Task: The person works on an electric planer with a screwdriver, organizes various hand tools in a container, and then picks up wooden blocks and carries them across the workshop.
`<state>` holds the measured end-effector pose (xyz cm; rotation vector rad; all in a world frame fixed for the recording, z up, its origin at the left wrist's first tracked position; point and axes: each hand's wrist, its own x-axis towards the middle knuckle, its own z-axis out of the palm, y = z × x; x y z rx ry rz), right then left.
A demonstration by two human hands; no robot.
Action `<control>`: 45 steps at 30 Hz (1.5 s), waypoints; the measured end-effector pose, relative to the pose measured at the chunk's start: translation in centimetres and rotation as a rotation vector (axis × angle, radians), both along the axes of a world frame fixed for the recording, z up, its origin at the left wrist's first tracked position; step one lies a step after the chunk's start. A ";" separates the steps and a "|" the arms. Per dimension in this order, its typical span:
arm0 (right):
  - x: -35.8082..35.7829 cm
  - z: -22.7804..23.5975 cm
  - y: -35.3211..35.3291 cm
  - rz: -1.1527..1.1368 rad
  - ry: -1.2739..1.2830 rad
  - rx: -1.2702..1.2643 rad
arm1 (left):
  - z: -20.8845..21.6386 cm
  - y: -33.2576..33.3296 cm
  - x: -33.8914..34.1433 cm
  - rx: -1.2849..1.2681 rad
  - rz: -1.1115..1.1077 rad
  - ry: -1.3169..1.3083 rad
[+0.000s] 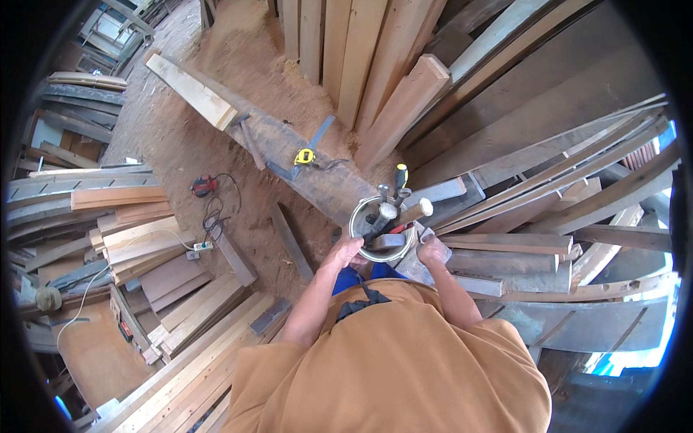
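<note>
A pale round bucket (354, 229) full of tools stands just in front of my body. My left hand (345, 252) is closed on its left rim. From the bucket rise a screwdriver (401, 175) with a yellow and black handle, a light wooden handle (416, 212) and several metal tools. My right hand (433, 251) is closed just right of the bucket, around a small dark piece whose kind I cannot make out. Ahead, on a wide plank (332, 189), lie a yellow tape measure (305, 156), a square (321, 131) and a hammer (253, 148).
A red power tool (204, 186) with a dark cord lies on the sawdust-covered floor (245, 209). Stacked boards (144, 242) and a power strip (203, 246) are at the left. Upright planks (346, 58) stand ahead, and long timbers (505, 245) crowd the right.
</note>
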<state>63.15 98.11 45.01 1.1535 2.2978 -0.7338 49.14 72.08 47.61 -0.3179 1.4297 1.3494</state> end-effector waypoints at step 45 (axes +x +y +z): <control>-8.0 12.7 -31.9 0.563 -0.323 -1.048 | 6.5 -26.1 24.1 0.049 1.278 -0.060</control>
